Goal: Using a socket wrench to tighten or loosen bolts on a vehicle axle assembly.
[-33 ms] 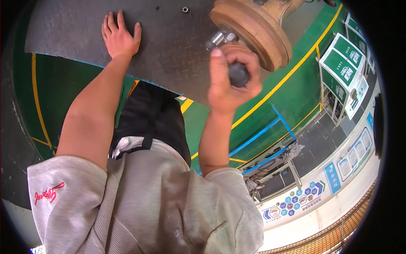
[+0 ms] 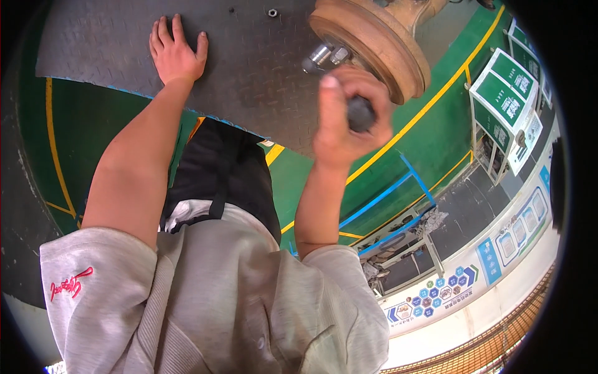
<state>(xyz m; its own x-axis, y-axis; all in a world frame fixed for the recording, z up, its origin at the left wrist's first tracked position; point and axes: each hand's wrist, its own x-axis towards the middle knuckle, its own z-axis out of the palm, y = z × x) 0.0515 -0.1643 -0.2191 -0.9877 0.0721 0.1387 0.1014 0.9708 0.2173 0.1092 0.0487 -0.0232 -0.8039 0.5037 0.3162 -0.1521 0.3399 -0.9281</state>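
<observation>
Clock directions are taken from the centre of the head view, 12 being the top edge.

Left hand (image 2: 179, 61): located between 10 and 11 o'clock, palm down on the dark metal plate (image 2: 249, 75). Fingers are extended and slightly spread; the thumb stands apart. Nothing is gripped.

Right hand (image 2: 339, 138): located between 1 and 2 o'clock. Fingers are curled and clamped around a dark handle (image 2: 360, 115), its rounded end exposed. The thumb lies extended, pointing to 12.

Beyond the right hand, toward its 11 o'clock, are a chrome cylinder (image 2: 321, 54) and, just beside it, a faceted metal piece (image 2: 340, 55). Whether either joins the handle cannot be told. The rusty drum (image 2: 374, 43) is at 1 o'clock, near the right hand.

Edges and room: the near plate edge, blue-trimmed, runs from 10 to 11 o'clock, and the left wrist lies over the plate inside it. Open plate surface extends between the left hand and the drum. Green floor (image 2: 289, 187) shows below the right wrist.

Count: hands, two; handle, one; chrome cylinder, one; faceted piece, one; drum, one; loose hex nut (image 2: 272, 12) at 12 o'clock, one.
</observation>
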